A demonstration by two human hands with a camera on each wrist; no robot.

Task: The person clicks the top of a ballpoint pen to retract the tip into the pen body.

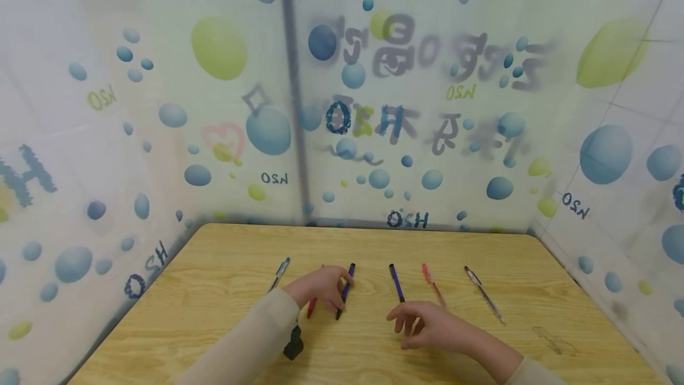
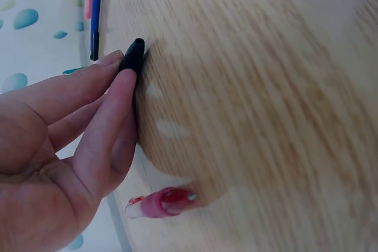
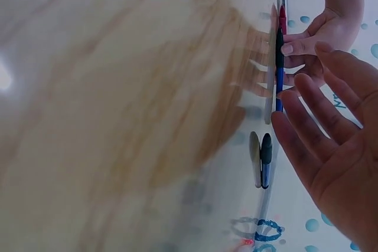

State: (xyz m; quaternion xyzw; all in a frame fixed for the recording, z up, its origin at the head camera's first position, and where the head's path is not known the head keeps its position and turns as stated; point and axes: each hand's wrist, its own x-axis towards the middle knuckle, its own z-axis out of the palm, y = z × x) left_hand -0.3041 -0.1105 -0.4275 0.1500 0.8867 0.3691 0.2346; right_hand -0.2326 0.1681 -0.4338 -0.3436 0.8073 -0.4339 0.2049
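My left hand [image 1: 323, 287] pinches a blue pen with black ends [image 1: 347, 285], which lies along the wooden table [image 1: 214, 290]. In the left wrist view the thumb and fingers press on its black tip [image 2: 134, 56]. Just left of it, partly behind the hand, lies a red pen [image 1: 312, 309]. My right hand [image 1: 435, 325] hovers with loosely bent fingers, holding nothing; the right wrist view shows those fingers spread. Beyond its fingertips lies a second blue pen [image 1: 396, 281], and a pink pen [image 1: 434, 285] is partly hidden behind that hand.
A clear pen with a dark cap [image 1: 483, 294] lies at the right, and a light blue pen [image 1: 279, 272] at the left, partly behind the left sleeve [image 1: 251, 337]. A dark object [image 1: 294, 344] sits beside that sleeve. Patterned curtains [image 1: 406, 195] enclose the table's back and sides.
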